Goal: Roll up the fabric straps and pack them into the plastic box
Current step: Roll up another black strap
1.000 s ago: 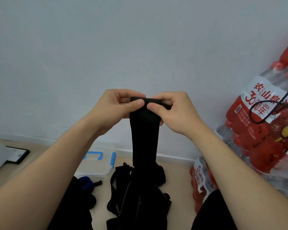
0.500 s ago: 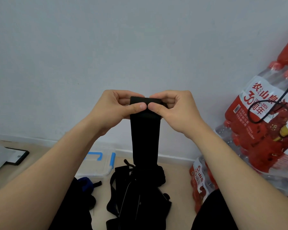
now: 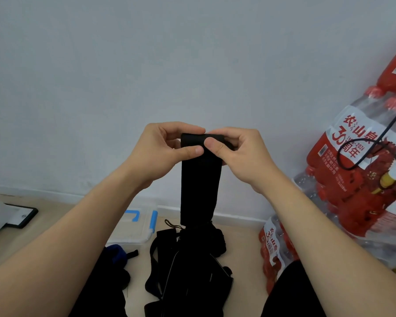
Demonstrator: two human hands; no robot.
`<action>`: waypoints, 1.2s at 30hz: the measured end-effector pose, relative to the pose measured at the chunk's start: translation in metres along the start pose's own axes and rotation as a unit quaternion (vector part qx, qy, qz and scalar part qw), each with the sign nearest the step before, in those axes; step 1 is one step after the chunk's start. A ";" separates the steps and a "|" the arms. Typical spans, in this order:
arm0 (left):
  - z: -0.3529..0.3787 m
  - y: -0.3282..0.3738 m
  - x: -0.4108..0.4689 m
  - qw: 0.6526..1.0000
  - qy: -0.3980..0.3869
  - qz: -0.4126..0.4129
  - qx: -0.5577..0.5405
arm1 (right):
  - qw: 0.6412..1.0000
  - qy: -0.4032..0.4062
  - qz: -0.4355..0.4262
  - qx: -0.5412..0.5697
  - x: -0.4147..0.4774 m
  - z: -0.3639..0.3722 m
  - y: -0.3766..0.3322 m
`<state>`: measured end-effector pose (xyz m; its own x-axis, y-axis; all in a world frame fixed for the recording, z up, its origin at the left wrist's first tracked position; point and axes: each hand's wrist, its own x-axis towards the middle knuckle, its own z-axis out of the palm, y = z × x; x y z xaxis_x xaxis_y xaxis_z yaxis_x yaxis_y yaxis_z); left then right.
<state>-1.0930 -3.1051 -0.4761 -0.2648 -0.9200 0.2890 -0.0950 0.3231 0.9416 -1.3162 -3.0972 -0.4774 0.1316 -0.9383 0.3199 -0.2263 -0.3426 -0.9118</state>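
Red-labelled water bottle packs (image 3: 361, 179) lean by the wall on the right. A pile of black straps (image 3: 192, 266) lies on the floor. One black fabric strap (image 3: 200, 186) hangs above it, and the clear plastic box (image 3: 135, 227) sits just left. Left hand (image 3: 160, 154) and right hand (image 3: 242, 154) both pinch the strap's rolled top.

The clear plastic box (image 3: 133, 227) sits on the floor (image 3: 242, 243) against the wall, with the left forearm (image 3: 78, 236) crossing over its near corner. A blue roll (image 3: 117, 253) lies just in front of it and a heap of black straps (image 3: 188, 261) just to its right. One black strap (image 3: 200, 191) hangs from the left grip (image 3: 169, 152) and right grip (image 3: 240, 156) down to the heap, screening the middle. Bare floor shows between the heap and the packs of bottled water (image 3: 357, 191) lining the right side, where a black cable (image 3: 375, 145) loops across them.
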 end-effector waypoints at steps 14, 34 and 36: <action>-0.001 -0.002 0.000 1.000 -0.017 0.003 -0.004 | 0.998 -0.005 0.033 0.049 0.003 -0.006 0.003; 0.009 0.003 -0.003 0.999 -0.028 0.021 0.033 | 0.999 0.004 0.015 0.028 -0.001 -0.011 0.000; 0.008 0.006 -0.003 0.998 -0.057 -0.002 0.029 | 1.000 0.019 0.003 0.023 0.000 -0.011 0.002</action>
<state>-1.1004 -3.0983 -0.4733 -0.3711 -0.8915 0.2600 -0.1514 0.3343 0.9302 -1.3274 -3.0983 -0.4762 0.0930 -0.9417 0.3232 -0.1829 -0.3353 -0.9242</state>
